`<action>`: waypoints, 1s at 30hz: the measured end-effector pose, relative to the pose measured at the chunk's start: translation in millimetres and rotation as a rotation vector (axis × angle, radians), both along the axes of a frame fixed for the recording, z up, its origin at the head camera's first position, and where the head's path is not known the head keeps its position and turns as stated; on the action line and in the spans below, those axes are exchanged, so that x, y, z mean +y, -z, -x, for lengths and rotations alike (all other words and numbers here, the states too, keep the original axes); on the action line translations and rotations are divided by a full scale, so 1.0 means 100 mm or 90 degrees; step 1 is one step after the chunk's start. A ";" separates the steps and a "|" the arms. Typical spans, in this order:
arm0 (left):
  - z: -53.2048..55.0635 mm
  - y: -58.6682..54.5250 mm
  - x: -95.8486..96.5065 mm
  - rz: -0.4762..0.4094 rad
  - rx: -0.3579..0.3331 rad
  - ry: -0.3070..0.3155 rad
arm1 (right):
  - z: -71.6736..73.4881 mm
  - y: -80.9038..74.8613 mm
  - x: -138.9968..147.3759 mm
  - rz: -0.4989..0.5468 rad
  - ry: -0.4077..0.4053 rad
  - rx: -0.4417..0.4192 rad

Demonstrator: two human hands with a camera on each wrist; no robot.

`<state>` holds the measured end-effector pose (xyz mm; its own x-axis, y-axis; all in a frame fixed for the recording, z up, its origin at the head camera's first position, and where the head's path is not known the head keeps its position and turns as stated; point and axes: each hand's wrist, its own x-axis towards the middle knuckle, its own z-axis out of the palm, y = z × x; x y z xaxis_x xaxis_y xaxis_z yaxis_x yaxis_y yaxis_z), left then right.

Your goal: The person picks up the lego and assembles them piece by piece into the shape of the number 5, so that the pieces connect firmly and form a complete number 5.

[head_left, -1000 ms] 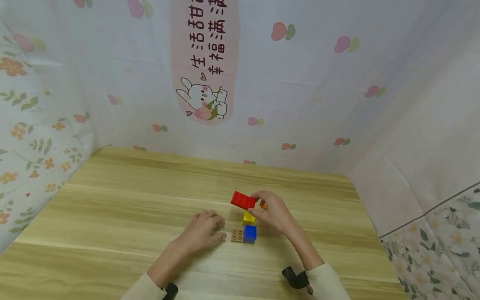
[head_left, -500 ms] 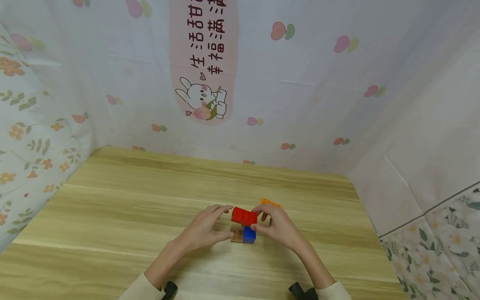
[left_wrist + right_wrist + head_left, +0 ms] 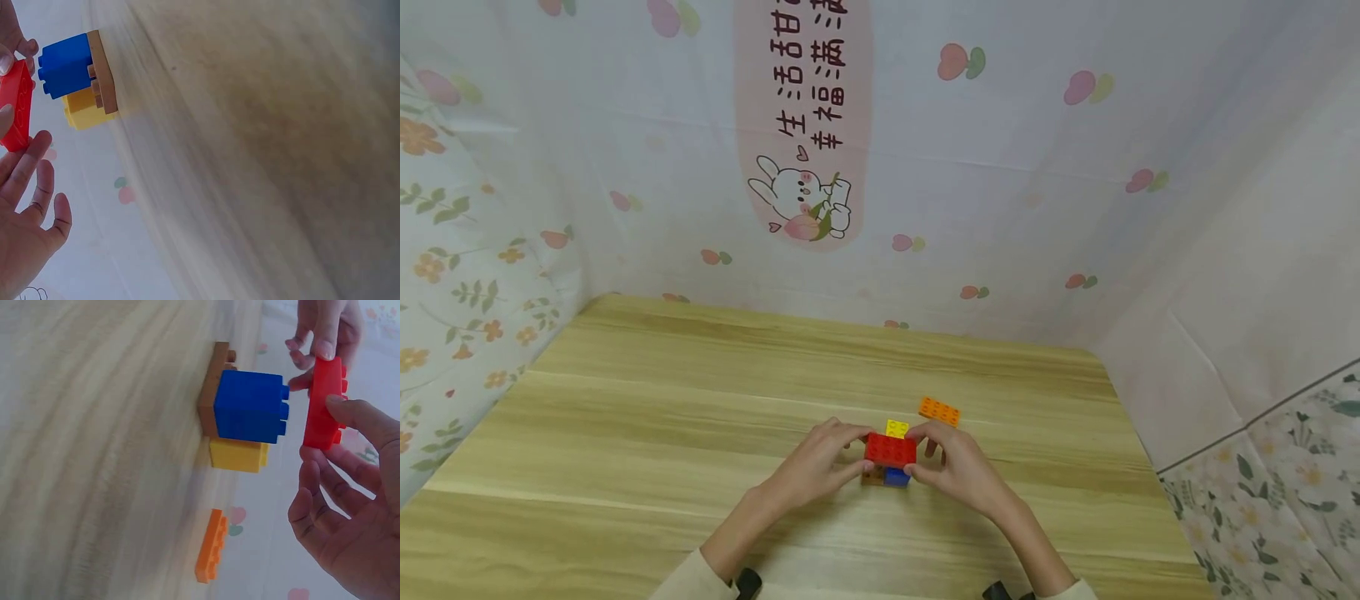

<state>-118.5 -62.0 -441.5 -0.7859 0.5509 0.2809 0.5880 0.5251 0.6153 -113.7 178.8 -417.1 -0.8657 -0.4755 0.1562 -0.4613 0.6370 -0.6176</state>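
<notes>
Facing inward, left grip (image 3: 815, 464) and right grip (image 3: 959, 468) pinch red brick (image 3: 891, 451).

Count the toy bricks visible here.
5: red brick held above the blue brick, which sits on the brown brick; yellow brick behind blue; orange brick lying apart, farther back.

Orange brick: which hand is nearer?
Right. The right hand is just nearer the person than the orange brick, holding the red brick by its right end; the left hand is farther left, holding the other end.
</notes>
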 end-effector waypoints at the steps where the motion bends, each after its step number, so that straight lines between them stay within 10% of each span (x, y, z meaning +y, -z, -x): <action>1: 0.00 0.01 0.00 0.004 -0.002 0.000 | -0.01 0.01 0.00 0.001 0.001 0.000; 30: 0.00 0.10 -0.02 0.057 -0.055 0.003 | -0.06 0.17 0.05 0.034 0.003 -0.006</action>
